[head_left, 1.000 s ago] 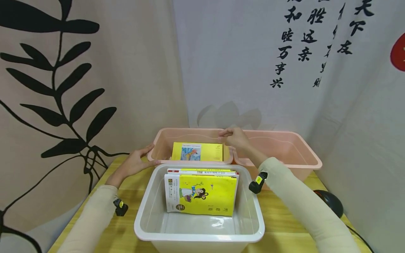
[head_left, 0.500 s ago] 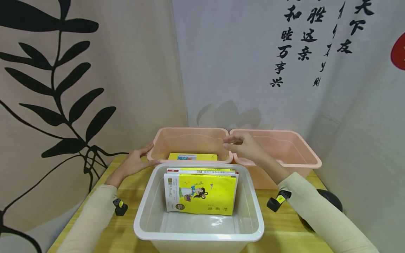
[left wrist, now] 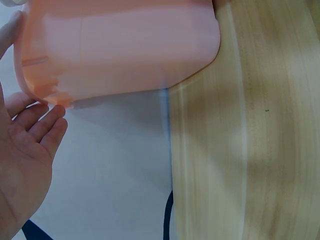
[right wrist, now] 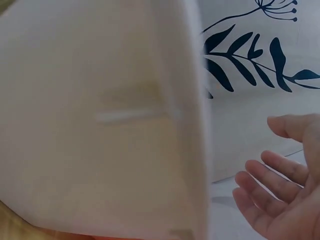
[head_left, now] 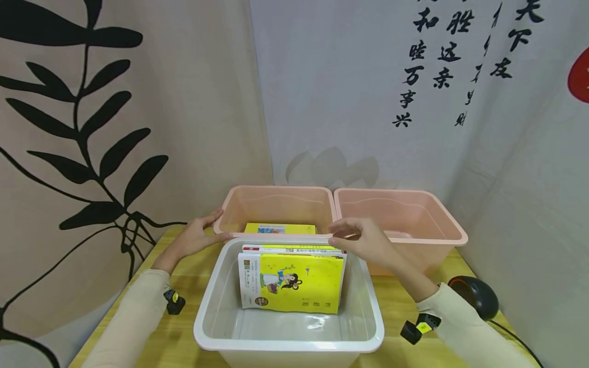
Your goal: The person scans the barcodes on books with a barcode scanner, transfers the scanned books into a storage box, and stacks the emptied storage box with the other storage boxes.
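My left hand (head_left: 195, 240) holds the left end of a pink plastic bin (head_left: 276, 191), with the thumb at its front rim and the fingers at its side; the left wrist view shows the fingertips at the rim of the pink bin (left wrist: 120, 45). Inside that bin a yellow book (head_left: 294, 228) lies low, partly hidden by the front wall. My right hand (head_left: 368, 243) holds nothing and hovers at the back right corner of a white bin (head_left: 290, 345), fingers loosely bent. Several books stand there, a yellow-covered book (head_left: 317, 281) in front.
Beside the first bin stands a second pink bin (head_left: 386, 197). A black rounded object (head_left: 476, 296) with a cable lies at the right on the wooden table (head_left: 184, 327). Printed curtains (head_left: 331, 102) hang close behind the bins.
My right hand has let go of the yellow book, which dropped from upright to low in the left pink bin. The hand then came back toward the white bin; my left hand stayed put.
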Action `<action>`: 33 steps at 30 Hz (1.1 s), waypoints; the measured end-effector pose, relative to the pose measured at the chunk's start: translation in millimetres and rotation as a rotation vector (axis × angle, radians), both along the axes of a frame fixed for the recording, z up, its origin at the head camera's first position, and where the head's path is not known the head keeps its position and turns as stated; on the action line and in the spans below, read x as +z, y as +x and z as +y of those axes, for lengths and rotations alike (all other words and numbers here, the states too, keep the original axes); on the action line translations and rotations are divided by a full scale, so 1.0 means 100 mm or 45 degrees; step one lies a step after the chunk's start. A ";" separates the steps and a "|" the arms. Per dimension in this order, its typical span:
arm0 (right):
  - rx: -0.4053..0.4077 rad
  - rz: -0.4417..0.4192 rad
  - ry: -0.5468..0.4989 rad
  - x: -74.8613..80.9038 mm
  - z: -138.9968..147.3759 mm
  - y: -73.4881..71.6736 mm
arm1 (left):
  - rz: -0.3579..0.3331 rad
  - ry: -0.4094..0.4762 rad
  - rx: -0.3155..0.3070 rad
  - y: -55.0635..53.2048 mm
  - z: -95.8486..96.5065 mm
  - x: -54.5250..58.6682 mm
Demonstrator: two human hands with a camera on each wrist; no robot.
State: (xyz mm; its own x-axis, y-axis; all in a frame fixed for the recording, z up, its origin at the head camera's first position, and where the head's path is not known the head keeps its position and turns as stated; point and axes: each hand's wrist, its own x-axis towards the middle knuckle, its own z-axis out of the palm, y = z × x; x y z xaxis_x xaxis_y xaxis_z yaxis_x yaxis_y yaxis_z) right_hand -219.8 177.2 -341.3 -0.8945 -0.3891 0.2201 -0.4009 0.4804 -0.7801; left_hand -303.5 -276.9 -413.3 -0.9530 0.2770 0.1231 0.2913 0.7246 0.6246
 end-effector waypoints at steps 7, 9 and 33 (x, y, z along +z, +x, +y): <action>-0.035 -0.005 0.014 -0.13 -0.01 0.17 | 0.008 -0.002 -0.001 0.00 0.00 0.01; -0.044 0.002 0.026 -0.17 -0.01 0.21 | 0.008 0.003 -0.002 0.00 0.00 0.00; 0.025 0.064 0.311 -0.34 -0.05 0.23 | 0.023 0.037 -0.006 0.00 0.01 -0.02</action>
